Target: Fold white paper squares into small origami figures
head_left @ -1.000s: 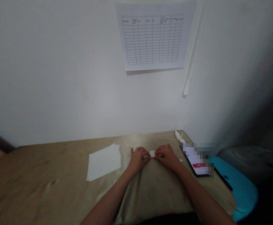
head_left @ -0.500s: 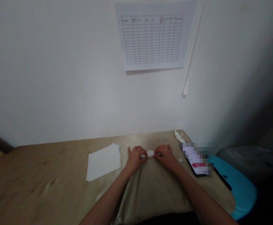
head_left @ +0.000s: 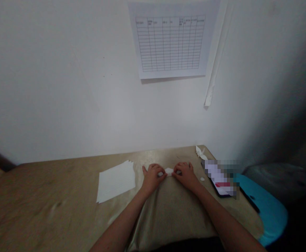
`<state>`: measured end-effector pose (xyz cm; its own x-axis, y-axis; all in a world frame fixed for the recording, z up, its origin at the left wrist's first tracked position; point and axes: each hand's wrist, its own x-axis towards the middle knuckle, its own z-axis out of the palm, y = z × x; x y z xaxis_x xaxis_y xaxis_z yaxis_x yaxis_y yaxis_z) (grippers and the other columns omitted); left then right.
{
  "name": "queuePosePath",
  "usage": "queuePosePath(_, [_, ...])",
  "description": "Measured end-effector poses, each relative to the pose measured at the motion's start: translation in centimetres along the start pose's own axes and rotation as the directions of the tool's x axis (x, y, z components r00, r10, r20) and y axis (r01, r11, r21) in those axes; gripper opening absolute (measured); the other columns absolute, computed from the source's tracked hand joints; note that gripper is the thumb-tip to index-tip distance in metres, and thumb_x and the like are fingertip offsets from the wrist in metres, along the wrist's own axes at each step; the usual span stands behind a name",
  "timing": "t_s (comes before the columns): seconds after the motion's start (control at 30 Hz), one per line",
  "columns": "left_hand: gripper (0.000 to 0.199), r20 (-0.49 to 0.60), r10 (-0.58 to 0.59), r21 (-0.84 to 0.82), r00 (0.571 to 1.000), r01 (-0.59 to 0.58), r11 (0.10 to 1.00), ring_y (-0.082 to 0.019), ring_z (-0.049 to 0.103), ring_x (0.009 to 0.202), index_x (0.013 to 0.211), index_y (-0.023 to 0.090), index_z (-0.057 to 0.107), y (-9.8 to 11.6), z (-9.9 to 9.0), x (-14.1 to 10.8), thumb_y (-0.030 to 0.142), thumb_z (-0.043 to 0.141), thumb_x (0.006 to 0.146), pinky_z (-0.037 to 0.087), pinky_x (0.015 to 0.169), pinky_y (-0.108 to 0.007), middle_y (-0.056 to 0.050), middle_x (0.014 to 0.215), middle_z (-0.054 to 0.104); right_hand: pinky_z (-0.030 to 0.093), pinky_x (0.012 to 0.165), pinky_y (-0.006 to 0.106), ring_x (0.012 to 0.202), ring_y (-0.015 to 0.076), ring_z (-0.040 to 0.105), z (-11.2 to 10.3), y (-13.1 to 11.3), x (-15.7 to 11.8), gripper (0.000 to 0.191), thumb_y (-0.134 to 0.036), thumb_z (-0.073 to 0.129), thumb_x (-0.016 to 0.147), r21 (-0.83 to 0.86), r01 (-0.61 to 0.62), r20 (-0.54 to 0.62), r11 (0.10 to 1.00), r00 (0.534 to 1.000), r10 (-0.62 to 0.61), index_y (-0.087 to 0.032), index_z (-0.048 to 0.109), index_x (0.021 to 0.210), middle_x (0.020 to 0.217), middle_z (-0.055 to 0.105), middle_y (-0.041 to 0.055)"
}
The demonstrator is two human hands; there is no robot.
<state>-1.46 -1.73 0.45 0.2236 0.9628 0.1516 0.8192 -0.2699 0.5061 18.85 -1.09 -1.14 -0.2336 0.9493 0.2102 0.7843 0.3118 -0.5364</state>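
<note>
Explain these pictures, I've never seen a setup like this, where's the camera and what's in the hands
There's no machine here, just a person working bare-handed. Every picture comes from a camera worn on the head, looking forward and down. The fingers of the left hand and right hand hold a small folded white paper between them. On the brownish table, a stack of white sheets lies to the left; to the right are a phone, partly pixelated, and small white paper pieces.
</note>
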Motion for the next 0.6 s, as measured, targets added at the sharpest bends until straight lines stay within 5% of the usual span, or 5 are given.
queuePosePath(0.6, [0.009, -0.009, -0.011, 0.015, 1.000, 0.011, 1.000, -0.028, 0.045, 0.124, 0.093, 0.034, 0.072, 0.18, 0.35, 0.08, 0.035, 0.065, 0.087, -0.002, 0.109, -0.077, 0.001, 0.115, 0.069, 0.015, 0.111, 0.056, 0.112, 0.0244, 0.053, 0.23, -0.41, 0.27, 0.013, -0.033, 0.061, 0.087, -0.058, -0.034, -0.006, 0.998, 0.999, 0.034, -0.023, 0.068, 0.082, 0.107, 0.067, 0.0035])
